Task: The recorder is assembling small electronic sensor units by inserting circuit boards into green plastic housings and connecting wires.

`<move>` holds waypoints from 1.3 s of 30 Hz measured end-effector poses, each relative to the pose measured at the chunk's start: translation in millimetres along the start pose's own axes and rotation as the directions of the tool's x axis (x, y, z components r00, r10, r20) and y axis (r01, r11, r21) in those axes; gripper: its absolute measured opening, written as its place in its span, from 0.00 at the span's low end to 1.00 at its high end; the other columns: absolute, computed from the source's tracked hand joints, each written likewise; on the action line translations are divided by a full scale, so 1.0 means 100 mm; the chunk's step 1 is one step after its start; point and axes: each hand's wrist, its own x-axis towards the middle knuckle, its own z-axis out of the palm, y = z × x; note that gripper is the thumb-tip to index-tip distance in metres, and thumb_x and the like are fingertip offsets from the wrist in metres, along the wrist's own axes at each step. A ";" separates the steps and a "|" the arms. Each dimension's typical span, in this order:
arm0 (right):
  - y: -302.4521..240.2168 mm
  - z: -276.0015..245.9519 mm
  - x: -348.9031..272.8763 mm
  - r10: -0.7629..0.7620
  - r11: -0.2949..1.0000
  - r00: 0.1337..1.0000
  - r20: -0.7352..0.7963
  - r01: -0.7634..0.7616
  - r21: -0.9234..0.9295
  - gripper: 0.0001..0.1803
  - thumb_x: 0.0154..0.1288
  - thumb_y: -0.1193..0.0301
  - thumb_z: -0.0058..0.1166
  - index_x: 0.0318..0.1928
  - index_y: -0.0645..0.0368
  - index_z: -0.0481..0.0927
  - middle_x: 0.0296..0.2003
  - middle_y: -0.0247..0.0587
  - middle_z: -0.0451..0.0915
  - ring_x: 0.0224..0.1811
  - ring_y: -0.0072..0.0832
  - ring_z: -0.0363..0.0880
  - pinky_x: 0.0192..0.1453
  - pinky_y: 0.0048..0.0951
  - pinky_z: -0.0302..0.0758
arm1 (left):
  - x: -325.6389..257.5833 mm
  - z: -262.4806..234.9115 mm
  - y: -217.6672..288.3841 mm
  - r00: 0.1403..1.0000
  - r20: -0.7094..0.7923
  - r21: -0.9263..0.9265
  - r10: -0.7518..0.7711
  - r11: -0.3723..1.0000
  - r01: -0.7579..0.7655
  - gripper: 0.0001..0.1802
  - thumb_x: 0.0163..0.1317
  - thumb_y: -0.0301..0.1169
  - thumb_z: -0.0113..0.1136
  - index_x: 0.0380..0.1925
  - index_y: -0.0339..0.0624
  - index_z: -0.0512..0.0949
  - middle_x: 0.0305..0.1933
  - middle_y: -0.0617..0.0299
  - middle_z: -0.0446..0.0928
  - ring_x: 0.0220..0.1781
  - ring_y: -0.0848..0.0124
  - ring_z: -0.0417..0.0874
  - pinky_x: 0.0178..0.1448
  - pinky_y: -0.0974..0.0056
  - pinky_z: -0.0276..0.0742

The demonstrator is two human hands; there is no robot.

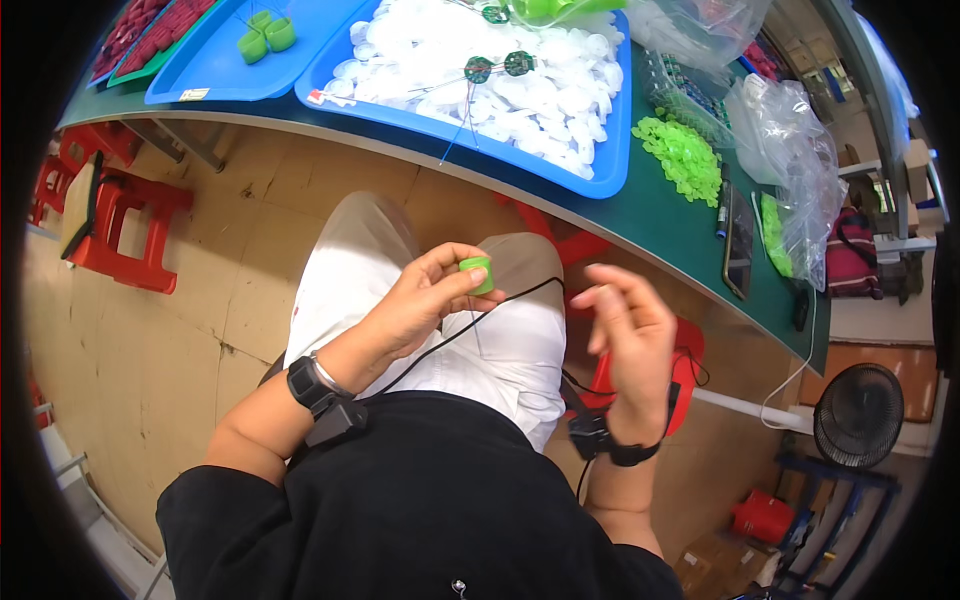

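My left hand (pixel 425 300) pinches a small green plastic cap (pixel 478 272) between thumb and fingers, held over my lap. A thin black wire (pixel 470 320) runs from under that hand down toward my body. Beside it my right hand (pixel 630 340) hovers with the fingers spread and nothing visibly in it. Both wrists wear black bands. Ahead on the green table stands a blue tray (pixel 615 150) heaped with white round plastic parts, with two small green circuit discs (pixel 498 66) and their wires lying on top.
A second blue tray (pixel 215 60) holds two green caps (pixel 265 38). A pile of green pieces (pixel 685 155), clear plastic bags (pixel 790 150) and a phone (pixel 738 240) lie on the table at right. Red stools (pixel 120 225) stand on the floor at left, a black fan (pixel 858 415) at right.
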 end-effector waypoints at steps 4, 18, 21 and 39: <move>-0.20 -0.40 0.37 -0.228 0.954 0.935 -0.272 0.158 -0.256 0.12 0.70 0.71 0.50 0.48 0.64 0.79 0.33 0.36 0.81 0.22 0.12 0.69 0.24 0.14 0.66 | 0.01 0.00 0.00 0.999 0.017 0.050 -0.032 0.998 0.031 0.14 0.65 0.32 0.58 0.48 0.39 0.74 0.44 0.60 0.77 0.50 0.68 0.81 0.54 0.66 0.76; 0.09 -0.92 1.17 -0.551 0.512 0.769 -0.324 0.005 -0.859 0.09 0.61 0.69 0.59 0.38 0.61 0.83 0.34 0.44 0.81 0.34 0.40 0.79 0.41 0.37 0.74 | -0.06 0.09 -0.01 0.994 0.100 0.295 -0.042 0.955 0.011 0.23 0.61 0.27 0.64 0.57 0.39 0.72 0.45 0.67 0.74 0.46 0.80 0.75 0.52 0.73 0.72; 0.11 -0.93 1.18 -0.606 0.432 0.754 -0.252 0.046 -0.901 0.08 0.63 0.70 0.56 0.38 0.61 0.82 0.34 0.46 0.81 0.36 0.44 0.79 0.42 0.39 0.74 | -0.05 0.08 -0.06 0.988 0.147 0.290 -0.055 0.957 0.011 0.24 0.63 0.29 0.62 0.59 0.40 0.71 0.45 0.67 0.74 0.45 0.79 0.74 0.52 0.73 0.72; 0.03 -0.96 1.10 -0.589 0.357 0.798 -0.132 0.110 -0.928 0.07 0.64 0.73 0.54 0.38 0.64 0.80 0.36 0.50 0.79 0.39 0.49 0.77 0.44 0.41 0.73 | -0.04 0.00 -0.17 0.957 0.225 -0.100 -0.182 0.973 0.208 0.24 0.68 0.38 0.57 0.58 0.36 0.70 0.45 0.61 0.75 0.42 0.76 0.75 0.50 0.72 0.74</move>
